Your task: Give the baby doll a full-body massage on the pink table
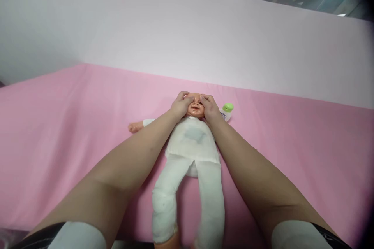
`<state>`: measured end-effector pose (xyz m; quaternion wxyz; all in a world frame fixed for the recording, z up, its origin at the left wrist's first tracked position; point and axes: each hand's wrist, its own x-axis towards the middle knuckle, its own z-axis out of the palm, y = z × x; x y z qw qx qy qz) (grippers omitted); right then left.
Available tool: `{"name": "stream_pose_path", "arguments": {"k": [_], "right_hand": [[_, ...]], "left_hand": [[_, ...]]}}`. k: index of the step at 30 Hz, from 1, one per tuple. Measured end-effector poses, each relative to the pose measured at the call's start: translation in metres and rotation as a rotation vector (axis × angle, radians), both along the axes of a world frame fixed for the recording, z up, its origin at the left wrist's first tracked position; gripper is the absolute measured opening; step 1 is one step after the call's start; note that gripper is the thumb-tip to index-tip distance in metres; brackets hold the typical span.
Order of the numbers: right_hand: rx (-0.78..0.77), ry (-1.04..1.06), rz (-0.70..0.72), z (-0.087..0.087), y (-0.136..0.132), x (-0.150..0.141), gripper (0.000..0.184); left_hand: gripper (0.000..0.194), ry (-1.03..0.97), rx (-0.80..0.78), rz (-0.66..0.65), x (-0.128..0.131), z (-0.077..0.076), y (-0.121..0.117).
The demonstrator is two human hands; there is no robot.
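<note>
A baby doll (193, 140) lies on its back, its head away from me and its legs toward me. It wears a white cloth top with a bluish-grey patch on the chest, and white leggings. My left hand (181, 106) cups the left side of the doll's head, its thumb lying by the eye. On the other side my right hand (210, 108) mirrors it, thumb on the face near the other eye. Between the hands the doll's nose and mouth show. The fingers curl around the head, partly hidden behind it.
Pink cloth (111, 97) covers the surface under the doll. A small white bottle with a green cap (228, 108) rests just right of my right hand. A pale wall panel (187, 35) rises behind, with dark glass reflecting ceiling lights above it.
</note>
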<state>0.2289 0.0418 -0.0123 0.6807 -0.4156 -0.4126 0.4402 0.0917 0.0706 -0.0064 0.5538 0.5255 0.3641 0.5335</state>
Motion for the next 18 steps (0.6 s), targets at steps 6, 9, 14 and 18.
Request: {"name": "stream_pose_path", "arguments": {"k": [6, 9, 14, 18], "right_hand": [[-0.01, 0.066, 0.037, -0.002, -0.001, 0.004, 0.039], [-0.013, 0.143, 0.099, -0.003, -0.001, 0.008, 0.043], [0.016, 0.124, 0.148, -0.004, -0.002, 0.009, 0.051], [0.022, 0.021, 0.177, -0.004, -0.005, 0.006, 0.06]], "left_hand": [[0.038, -0.11, -0.093, -0.084, -0.006, 0.007, -0.006], [0.044, -0.147, -0.13, -0.082, -0.007, 0.01, -0.009], [0.042, -0.171, -0.114, -0.107, -0.003, 0.008, -0.01], [0.049, -0.122, -0.059, -0.094, -0.002, 0.001, -0.007]]}}
